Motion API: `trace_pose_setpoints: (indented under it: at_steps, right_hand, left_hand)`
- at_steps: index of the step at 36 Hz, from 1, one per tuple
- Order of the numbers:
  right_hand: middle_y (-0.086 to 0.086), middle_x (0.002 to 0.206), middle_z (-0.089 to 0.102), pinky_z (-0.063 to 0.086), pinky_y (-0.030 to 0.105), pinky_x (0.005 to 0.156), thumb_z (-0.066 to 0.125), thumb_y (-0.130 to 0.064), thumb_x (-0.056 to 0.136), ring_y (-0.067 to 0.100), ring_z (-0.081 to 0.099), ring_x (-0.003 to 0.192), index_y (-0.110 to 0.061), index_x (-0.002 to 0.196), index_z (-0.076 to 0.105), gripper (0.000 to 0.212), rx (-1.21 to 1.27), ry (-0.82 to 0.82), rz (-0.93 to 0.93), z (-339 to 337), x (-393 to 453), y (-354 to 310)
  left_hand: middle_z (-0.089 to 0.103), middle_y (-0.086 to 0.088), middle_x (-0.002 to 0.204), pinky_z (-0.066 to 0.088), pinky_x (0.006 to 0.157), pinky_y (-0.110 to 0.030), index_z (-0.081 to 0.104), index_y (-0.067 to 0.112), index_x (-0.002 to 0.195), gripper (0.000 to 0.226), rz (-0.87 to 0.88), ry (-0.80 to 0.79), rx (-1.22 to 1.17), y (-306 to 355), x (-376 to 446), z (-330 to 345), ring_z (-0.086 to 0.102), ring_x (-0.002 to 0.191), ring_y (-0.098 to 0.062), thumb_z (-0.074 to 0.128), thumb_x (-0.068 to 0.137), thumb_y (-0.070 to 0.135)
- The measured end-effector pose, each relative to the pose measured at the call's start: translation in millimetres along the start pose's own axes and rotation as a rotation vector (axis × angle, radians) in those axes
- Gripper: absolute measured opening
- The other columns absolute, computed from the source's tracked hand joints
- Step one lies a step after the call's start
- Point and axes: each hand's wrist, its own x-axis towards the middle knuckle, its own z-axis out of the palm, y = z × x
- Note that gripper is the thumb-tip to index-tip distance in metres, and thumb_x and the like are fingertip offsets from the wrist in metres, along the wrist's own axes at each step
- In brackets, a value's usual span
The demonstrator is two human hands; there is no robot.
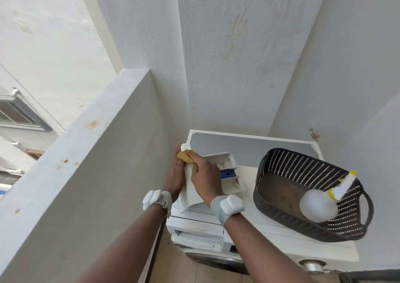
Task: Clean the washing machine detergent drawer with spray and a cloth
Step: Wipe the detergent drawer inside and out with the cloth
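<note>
Left hand flat, right hand curled (arms outstretched)

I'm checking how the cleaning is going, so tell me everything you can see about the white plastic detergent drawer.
The white plastic detergent drawer is out of its slot, resting tilted on the washing machine top. A blue insert sits among its compartments. The left hand steadies its left side; the right hand presses a yellow cloth on its far end.

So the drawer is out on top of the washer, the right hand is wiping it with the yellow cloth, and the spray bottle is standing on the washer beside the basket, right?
Not quite. The head view shows the spray bottle lying inside the dark basket, not standing beside it. The rest holds: the drawer is out on top of the washer, and the right hand wipes it with the yellow cloth while the left hand steadies it.
</note>
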Motion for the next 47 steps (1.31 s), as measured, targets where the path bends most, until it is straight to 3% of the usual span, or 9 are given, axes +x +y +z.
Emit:
trace_pose_setpoints:
  at_steps: [5,10,15,18,22,26,37,43,47]
  right_hand:
    - [-0.004,0.143,0.062,0.059,0.035,0.094,0.057,-0.006,0.097,0.023,0.071,0.111,-0.021,0.138,0.065,0.045,-0.093,-0.044,-0.145,-11.1,-63.1,28.8]
    - [-0.015,0.112,0.075,0.052,0.011,0.089,0.057,-0.005,0.095,0.004,0.069,0.093,-0.025,0.128,0.073,0.042,0.071,-0.046,-0.004,-38.5,-88.2,43.0]
    - [-0.010,0.097,0.069,0.054,0.025,0.079,0.063,-0.002,0.094,0.010,0.064,0.087,-0.020,0.113,0.076,0.029,0.127,0.175,0.171,-44.6,-83.4,54.7]
    - [-0.007,0.104,0.061,0.050,0.017,0.083,0.066,0.003,0.091,0.010,0.061,0.093,-0.020,0.115,0.076,0.034,0.126,0.257,0.163,-47.1,-74.8,51.5]
    - [-0.004,0.105,0.062,0.041,0.003,0.082,0.065,0.004,0.091,0.008,0.060,0.094,-0.018,0.113,0.077,0.034,0.175,0.355,0.128,-56.1,-61.0,42.4]
    - [-0.003,0.105,0.057,0.048,0.018,0.082,0.063,0.006,0.091,0.013,0.058,0.095,-0.021,0.111,0.080,0.037,0.139,0.433,0.017,-59.8,-42.4,37.1]
    - [-0.002,0.098,0.066,0.052,0.038,0.078,0.063,-0.002,0.081,0.025,0.060,0.092,-0.024,0.099,0.076,0.031,-0.271,0.051,-0.050,22.3,-34.8,37.4]
    - [0.002,0.093,0.069,0.051,0.039,0.091,0.066,-0.003,0.081,0.024,0.060,0.094,-0.017,0.094,0.071,0.020,-0.195,-0.043,-0.115,41.7,-33.0,32.1]
    - [-0.004,0.105,0.072,0.048,0.036,0.092,0.061,-0.001,0.081,0.019,0.060,0.101,-0.024,0.108,0.071,0.037,-0.305,-0.113,-0.274,23.6,-28.3,59.4]
  left_hand:
    - [0.033,0.016,0.165,0.021,0.128,-0.033,0.029,0.038,0.162,0.046,0.022,0.058,-0.010,1.6,3.5,7.8,0.034,0.148,-0.004,0.028,0.116,0.040]
    - [0.030,-0.004,0.164,0.018,0.128,-0.045,0.030,0.034,0.164,0.054,0.032,0.236,0.304,-5.1,3.1,10.3,0.027,0.152,-0.020,0.031,0.112,0.049]
    - [0.056,-0.007,0.139,0.043,0.111,-0.052,0.043,0.022,0.150,0.091,-0.150,0.276,0.441,-1.8,-13.3,18.5,0.054,0.131,-0.034,0.051,0.086,0.086]
    - [0.062,-0.004,0.129,0.053,0.102,-0.048,0.047,0.020,0.141,0.083,-0.187,0.258,0.137,-1.6,-16.3,19.1,0.064,0.115,-0.029,0.075,0.080,0.069]
    - [0.067,-0.004,0.118,0.058,0.088,-0.039,0.046,0.027,0.144,0.080,-0.125,0.288,0.063,-0.2,-20.8,11.3,0.069,0.100,-0.021,0.085,0.078,0.050]
    - [0.066,0.002,0.105,0.055,0.082,-0.033,0.048,0.034,0.143,0.069,-0.035,0.319,0.096,-2.7,-27.7,-1.4,0.068,0.095,-0.017,0.083,0.084,0.040]
    - [0.068,-0.004,0.127,0.055,0.100,-0.048,0.047,0.031,0.146,0.078,0.024,0.369,0.210,-15.4,-28.0,-3.3,0.066,0.113,-0.024,0.053,0.088,0.083]
    - [0.066,-0.003,0.136,0.051,0.106,-0.049,0.047,0.029,0.149,0.081,0.013,0.391,0.208,-18.0,-26.0,-2.9,0.064,0.122,-0.024,0.051,0.088,0.083]
    - [0.066,-0.002,0.133,0.053,0.104,-0.050,0.047,0.032,0.147,0.077,0.016,0.371,0.200,-20.7,-25.9,-4.0,0.064,0.119,-0.025,0.053,0.089,0.082]
